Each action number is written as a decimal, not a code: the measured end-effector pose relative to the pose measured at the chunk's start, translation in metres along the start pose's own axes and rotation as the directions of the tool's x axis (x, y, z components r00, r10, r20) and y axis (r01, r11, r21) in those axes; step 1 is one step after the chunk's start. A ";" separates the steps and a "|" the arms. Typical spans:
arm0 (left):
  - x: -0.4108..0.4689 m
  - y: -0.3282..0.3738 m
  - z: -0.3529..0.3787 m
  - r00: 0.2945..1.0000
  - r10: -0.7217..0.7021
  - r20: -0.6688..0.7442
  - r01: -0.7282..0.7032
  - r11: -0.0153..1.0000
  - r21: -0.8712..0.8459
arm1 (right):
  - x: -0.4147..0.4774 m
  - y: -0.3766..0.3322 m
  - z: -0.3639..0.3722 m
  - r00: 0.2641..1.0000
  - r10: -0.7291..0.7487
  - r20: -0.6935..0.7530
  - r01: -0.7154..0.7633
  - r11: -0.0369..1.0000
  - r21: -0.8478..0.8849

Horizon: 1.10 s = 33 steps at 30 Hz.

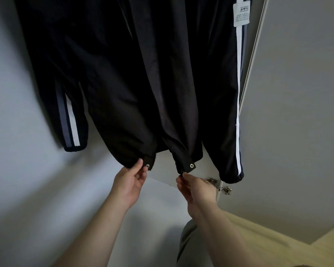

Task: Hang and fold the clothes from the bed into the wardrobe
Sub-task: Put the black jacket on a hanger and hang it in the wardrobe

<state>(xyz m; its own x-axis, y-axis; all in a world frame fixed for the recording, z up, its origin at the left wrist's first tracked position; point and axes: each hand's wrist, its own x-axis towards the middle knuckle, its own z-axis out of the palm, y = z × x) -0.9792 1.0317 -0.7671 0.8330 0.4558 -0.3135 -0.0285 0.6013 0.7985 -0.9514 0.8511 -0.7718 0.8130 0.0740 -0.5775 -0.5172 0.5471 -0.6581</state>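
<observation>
Both forearms reach up. The left hand (130, 182) pinches the left hem corner of the hanging black jacket (143, 74); the right hand (196, 186) pinches the right corner.

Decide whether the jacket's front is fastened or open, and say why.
Open at the bottom: on the jacket, the two front edges hang apart, left hand pinching one, right hand the other. Higher up, cannot tell.

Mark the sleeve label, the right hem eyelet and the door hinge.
sleeve label (241, 14): head view, its printed middle.
right hem eyelet (191, 165): head view, its middle.
door hinge (225, 190): head view, metal arm.
</observation>
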 end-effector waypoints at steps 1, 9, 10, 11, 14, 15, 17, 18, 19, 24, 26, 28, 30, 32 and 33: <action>-0.010 -0.002 -0.001 0.999 -0.016 0.031 0.015 1.000 0.015 | 0.000 0.002 0.001 1.000 -0.004 -0.007 0.004 1.000 -0.010; -0.041 -0.008 0.017 0.992 0.035 0.120 -0.075 0.934 0.348 | -0.015 0.012 0.007 0.998 -0.014 0.059 0.021 0.993 -0.113; -0.041 -0.009 0.019 0.990 0.078 0.121 -0.123 0.897 0.425 | -0.018 0.013 0.007 0.998 -0.013 0.068 0.021 0.993 -0.117; -0.042 -0.011 0.020 0.982 0.136 0.130 -0.184 0.838 0.513 | -0.019 0.015 0.007 0.997 -0.013 0.076 0.022 0.992 -0.121; -0.045 -0.015 0.022 0.945 0.288 0.151 -0.309 0.647 0.697 | -0.026 0.017 0.006 0.996 -0.019 0.091 0.031 0.990 -0.137; -0.046 -0.016 0.022 0.937 0.319 0.145 -0.322 0.619 0.717 | -0.028 0.017 0.005 0.995 -0.025 0.097 0.039 0.988 -0.146; -0.050 -0.017 0.023 0.924 0.353 0.149 -0.347 0.606 0.716 | -0.030 0.017 0.005 0.992 -0.032 0.119 0.052 0.986 -0.161; -0.051 -0.017 0.023 0.921 0.357 0.157 -0.359 0.621 0.696 | -0.032 0.017 0.006 0.991 -0.031 0.133 0.053 0.985 -0.165; -0.051 -0.018 0.024 0.920 0.356 0.163 -0.368 0.645 0.670 | -0.033 0.017 0.007 0.989 -0.027 0.147 0.052 0.984 -0.168; -0.047 -0.020 0.026 0.936 0.339 0.092 -0.339 0.805 0.487 | -0.036 0.018 0.009 0.986 -0.021 0.164 0.044 0.989 -0.142; -0.048 -0.021 0.026 0.944 0.323 0.074 -0.323 0.846 0.424 | -0.037 0.018 0.009 0.985 -0.014 0.172 0.038 0.990 -0.135; -0.048 -0.021 0.026 0.948 0.311 0.063 -0.311 0.872 0.379 | -0.038 0.018 0.010 0.983 -0.007 0.182 0.031 0.991 -0.127; -0.046 -0.022 0.025 0.950 0.308 0.052 -0.304 0.872 0.383 | -0.039 0.018 0.012 0.983 -0.002 0.186 0.024 0.993 -0.118; -0.045 -0.022 0.024 0.948 0.313 0.056 -0.308 0.863 0.401 | -0.040 0.019 0.012 0.983 0.003 0.184 0.017 0.994 -0.110; -0.045 -0.022 0.023 0.945 0.320 0.064 -0.317 0.853 0.414 | -0.040 0.020 0.013 0.983 0.005 0.184 0.015 0.994 -0.108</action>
<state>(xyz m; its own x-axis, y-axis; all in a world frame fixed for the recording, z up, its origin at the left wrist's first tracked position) -1.0035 0.9831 -0.7588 0.8134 0.5817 -0.0079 -0.0598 0.0970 0.9935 -0.9910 0.8695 -0.7551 0.8458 0.2288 -0.4820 -0.5306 0.4548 -0.7153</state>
